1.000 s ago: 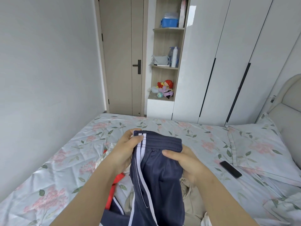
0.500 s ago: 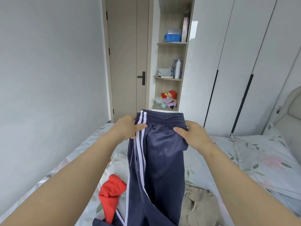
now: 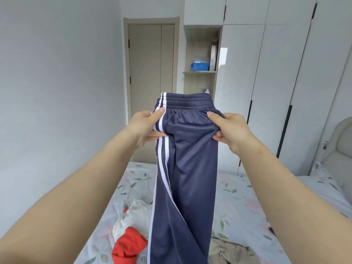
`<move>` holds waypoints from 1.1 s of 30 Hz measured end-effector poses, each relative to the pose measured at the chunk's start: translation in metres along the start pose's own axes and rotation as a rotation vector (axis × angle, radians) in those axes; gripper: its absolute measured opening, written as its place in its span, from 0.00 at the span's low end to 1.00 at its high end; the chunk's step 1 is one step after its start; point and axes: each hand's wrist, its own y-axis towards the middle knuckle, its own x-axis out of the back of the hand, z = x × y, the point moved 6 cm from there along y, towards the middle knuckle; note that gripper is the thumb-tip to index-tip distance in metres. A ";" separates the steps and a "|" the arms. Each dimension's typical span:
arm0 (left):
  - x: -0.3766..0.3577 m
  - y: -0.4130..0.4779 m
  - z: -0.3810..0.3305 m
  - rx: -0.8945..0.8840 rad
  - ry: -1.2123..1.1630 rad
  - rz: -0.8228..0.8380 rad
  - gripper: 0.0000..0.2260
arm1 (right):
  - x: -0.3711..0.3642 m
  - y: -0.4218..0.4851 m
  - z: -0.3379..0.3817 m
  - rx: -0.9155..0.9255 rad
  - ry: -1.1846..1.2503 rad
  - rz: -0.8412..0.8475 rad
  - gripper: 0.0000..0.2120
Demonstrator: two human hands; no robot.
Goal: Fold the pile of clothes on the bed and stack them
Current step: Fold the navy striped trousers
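Clearly, both hands were grasping the navy trousers just under the elastic waistband, one at each side edge. The left hand pinched the edge where the two white stripes run, with the thumb on the near face and the fingers behind the cloth. The right hand pinched the opposite edge in the same way, and a small fold of fabric was gathered between its thumb and curled fingers. Neither hand was loose. The waistband stood above the two grips, and the legs hung straight down from them, lying one on the other, so I judge that the trousers were held high to let their own weight pull the fabric flat before a fold. The lower ends went out of view at the bottom, so I cannot tell whether they touched the bed. Far below the left grip lay a red garment and a pale floral cloth, both unfolded. Below the right grip a beige garment lay crumpled on the bed. These seemed to be the rest of the pile, so the task looked to be at an early stage, and no finished stack was visible.
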 end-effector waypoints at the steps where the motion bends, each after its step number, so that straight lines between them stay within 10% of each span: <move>1: 0.003 0.004 -0.016 -0.056 -0.005 -0.024 0.17 | 0.000 0.004 0.017 0.064 0.034 -0.018 0.11; 5: 0.007 0.006 -0.087 -0.302 -0.071 -0.075 0.10 | -0.008 0.010 0.084 0.356 0.195 0.018 0.05; 13: 0.003 -0.007 -0.066 -0.293 0.017 -0.059 0.07 | -0.004 -0.009 0.051 0.382 0.061 -0.016 0.07; 28: 0.011 -0.050 0.131 0.259 0.292 0.087 0.13 | 0.035 -0.055 -0.116 -0.355 -0.442 0.265 0.04; 33: -0.008 -0.091 0.195 0.591 0.139 0.182 0.08 | 0.039 -0.091 -0.188 -0.633 -0.474 0.386 0.19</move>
